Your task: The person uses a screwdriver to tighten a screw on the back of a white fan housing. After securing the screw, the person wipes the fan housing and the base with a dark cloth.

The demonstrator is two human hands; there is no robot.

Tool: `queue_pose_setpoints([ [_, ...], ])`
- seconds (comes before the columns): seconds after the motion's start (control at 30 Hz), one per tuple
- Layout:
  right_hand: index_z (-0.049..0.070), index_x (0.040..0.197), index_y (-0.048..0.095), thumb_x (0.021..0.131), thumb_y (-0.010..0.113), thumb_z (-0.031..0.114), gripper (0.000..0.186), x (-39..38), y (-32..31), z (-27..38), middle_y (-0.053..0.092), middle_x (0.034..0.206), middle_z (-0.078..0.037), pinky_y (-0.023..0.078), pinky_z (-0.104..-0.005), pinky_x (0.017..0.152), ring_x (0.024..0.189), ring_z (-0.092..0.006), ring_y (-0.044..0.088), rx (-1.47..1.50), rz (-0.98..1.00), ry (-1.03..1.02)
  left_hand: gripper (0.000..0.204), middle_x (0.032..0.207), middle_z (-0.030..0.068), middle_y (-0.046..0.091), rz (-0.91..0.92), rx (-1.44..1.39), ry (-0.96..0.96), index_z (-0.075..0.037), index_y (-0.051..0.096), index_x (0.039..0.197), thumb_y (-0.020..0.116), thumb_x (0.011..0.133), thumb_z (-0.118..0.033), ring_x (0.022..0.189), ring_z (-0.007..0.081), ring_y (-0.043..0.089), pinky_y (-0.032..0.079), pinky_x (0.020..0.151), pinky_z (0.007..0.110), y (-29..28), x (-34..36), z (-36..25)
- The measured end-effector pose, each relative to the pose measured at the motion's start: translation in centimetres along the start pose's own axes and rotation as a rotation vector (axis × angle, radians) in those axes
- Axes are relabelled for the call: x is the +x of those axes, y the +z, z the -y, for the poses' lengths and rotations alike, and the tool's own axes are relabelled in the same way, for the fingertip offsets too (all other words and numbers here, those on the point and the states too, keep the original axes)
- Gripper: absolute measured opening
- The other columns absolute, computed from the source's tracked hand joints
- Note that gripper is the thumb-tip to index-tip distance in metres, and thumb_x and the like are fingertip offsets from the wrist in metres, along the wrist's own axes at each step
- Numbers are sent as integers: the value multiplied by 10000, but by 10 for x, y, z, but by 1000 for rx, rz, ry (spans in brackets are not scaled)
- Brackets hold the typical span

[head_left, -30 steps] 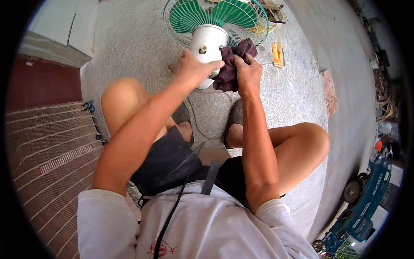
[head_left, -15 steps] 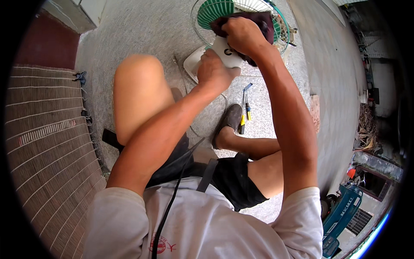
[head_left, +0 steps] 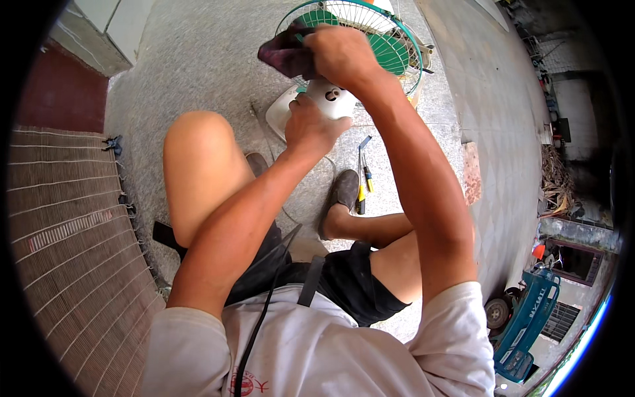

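An electric fan stands between my legs, with its white motor housing (head_left: pixel 338 106) toward me. Beyond the housing are green blades (head_left: pixel 390 54) inside a green-rimmed wire guard (head_left: pixel 418 49). My left hand (head_left: pixel 311 126) is closed around the housing's near side, thumb stretched to the right. In my right hand (head_left: pixel 344 58), a dark maroon cloth (head_left: pixel 286 55) is bunched above the housing, in front of the guard. The cloth hangs to the left of my fingers and is somewhat blurred. Part of the white fan base (head_left: pixel 278 114) shows left of my left hand.
Two yellow-and-black screwdrivers (head_left: pixel 368 180) lie on the speckled floor beside my shoe (head_left: pixel 344 188). A thin cord (head_left: pixel 331 173) curves across the floor near my left forearm. To the left hangs a brown slatted blind (head_left: pixel 73 218). At the far right stands a teal vehicle (head_left: pixel 532 324).
My right hand has carried the cloth leftward, from the housing's right side to its upper left. My left hand keeps its hold on the housing. The whole view has shifted slightly.
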State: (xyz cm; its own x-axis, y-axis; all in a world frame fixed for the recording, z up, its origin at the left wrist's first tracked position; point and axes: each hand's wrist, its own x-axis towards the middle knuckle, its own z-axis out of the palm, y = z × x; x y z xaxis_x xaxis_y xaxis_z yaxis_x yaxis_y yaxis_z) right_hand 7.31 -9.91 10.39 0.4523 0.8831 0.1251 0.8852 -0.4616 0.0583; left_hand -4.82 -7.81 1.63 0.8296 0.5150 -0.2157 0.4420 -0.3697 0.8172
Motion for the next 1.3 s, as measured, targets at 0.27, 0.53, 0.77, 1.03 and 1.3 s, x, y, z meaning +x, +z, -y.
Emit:
queue_pose_setpoints([
  [0.27, 14, 959, 690, 768, 613, 106, 226, -130, 69, -8, 668, 790, -249, 513, -443, 724, 766, -444, 645, 437, -439, 816, 913, 1196, 289, 535, 38, 81, -69, 91, 428, 1234, 822, 608, -444, 1073, 410, 596, 509, 923, 440, -1, 1, -13],
  [0.53, 58, 1043, 726, 758, 661, 187, 319, -186, 159, 61, 694, 964, -235, 511, -414, 875, 928, -379, 677, 834, 4, 993, 981, 1267, 294, 544, 146, 133, -93, 106, 470, 1241, 816, 595, -546, 1137, 389, 596, 496, 936, 418, -17, 16, -3],
  [0.77, 55, 1043, 723, 742, 608, 177, 344, -211, 203, 54, 682, 1011, -264, 495, -448, 916, 1006, -404, 657, 908, 203, 1313, 1068, 1226, 308, 576, 245, 350, 135, 110, 366, 1334, 792, 657, -599, 1103, 414, 611, 484, 958, 433, -31, 42, -20],
  [1.03, 36, 1055, 704, 717, 684, 264, 408, -201, 254, -5, 694, 980, -250, 517, -445, 868, 945, -404, 670, 773, -82, 1414, 1038, 1175, 292, 596, 405, 245, 189, 123, 358, 1342, 807, 676, -534, 1060, 341, 640, 523, 887, 395, -30, 76, -17],
  [1.3, 29, 1073, 699, 761, 728, 292, 410, -149, 296, -69, 672, 1016, -245, 504, -444, 887, 956, -404, 639, 853, -204, 1216, 945, 1137, 264, 614, 414, 253, 223, 105, 367, 1357, 785, 733, -467, 1008, 301, 659, 553, 818, 364, -40, 65, -28],
])
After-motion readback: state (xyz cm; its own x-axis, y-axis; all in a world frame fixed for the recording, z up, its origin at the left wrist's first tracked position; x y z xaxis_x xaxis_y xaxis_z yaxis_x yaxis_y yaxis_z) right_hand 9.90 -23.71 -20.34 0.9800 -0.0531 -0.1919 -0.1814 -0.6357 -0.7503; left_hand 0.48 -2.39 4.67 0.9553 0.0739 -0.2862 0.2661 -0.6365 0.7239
